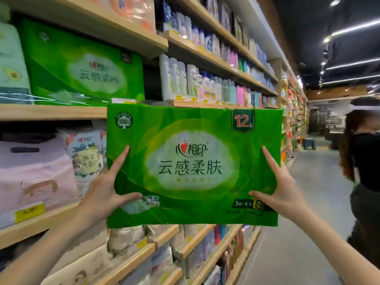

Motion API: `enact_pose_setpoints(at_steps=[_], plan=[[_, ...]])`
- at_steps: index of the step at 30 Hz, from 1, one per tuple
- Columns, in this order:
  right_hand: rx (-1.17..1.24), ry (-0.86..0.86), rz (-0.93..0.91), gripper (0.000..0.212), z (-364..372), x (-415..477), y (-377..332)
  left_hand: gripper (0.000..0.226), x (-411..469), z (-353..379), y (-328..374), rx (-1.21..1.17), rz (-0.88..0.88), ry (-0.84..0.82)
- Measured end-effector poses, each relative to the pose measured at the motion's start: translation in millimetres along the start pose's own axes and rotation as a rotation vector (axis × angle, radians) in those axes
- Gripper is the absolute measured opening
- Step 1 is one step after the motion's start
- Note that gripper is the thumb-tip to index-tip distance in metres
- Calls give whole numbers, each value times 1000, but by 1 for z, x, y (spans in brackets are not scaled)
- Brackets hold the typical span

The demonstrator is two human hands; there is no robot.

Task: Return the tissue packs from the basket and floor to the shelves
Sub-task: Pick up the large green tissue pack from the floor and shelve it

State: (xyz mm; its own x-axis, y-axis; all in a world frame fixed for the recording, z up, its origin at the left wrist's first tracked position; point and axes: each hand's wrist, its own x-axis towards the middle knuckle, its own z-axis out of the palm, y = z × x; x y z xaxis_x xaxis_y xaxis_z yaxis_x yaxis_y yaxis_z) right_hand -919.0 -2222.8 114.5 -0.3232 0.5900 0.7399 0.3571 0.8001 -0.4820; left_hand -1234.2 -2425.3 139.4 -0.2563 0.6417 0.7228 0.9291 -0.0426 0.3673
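Shelves (51,114) behind — left hand (103,191), right hand (282,189) outstretched, each grip seemingly pinching the tissue pack (193,167).

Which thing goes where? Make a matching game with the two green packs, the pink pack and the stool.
Things:
1 green pack with the 12
2 other green pack
3 pink pack
4 stool

Places:
A on the floor, far down the aisle
B held between the left hand and right hand
C on a left shelf, low
D on a left shelf, higher up

Pairs: 1-B; 2-D; 3-C; 4-A.
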Motion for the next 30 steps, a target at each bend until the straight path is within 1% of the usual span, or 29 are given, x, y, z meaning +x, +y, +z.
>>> enact_pose_setpoints(at_steps=[5,7,10,15,21,23,26,30], plan=[[80,-72,-141,116,27,94,33,113,44,6,4,130,-30,145],[113,-67,-203,117,39,127,38,113,57,3,8,216,-72,222],[201,-63,-293,119,60,172,36,112,71,-7,20,333,-118,303],[352,-41,-413,113,93,236,13,106,101,-38,39,457,-97,425],[453,78,-585,111,125,300,-17,111,140,-82,33,630,0,568],[466,124,-603,111,130,317,-32,114,152,-99,27,674,49,591],[494,197,-612,111,139,339,-55,111,167,-122,19,714,149,598],[551,237,-656,111,154,368,-79,111,186,-139,17,830,188,661]])
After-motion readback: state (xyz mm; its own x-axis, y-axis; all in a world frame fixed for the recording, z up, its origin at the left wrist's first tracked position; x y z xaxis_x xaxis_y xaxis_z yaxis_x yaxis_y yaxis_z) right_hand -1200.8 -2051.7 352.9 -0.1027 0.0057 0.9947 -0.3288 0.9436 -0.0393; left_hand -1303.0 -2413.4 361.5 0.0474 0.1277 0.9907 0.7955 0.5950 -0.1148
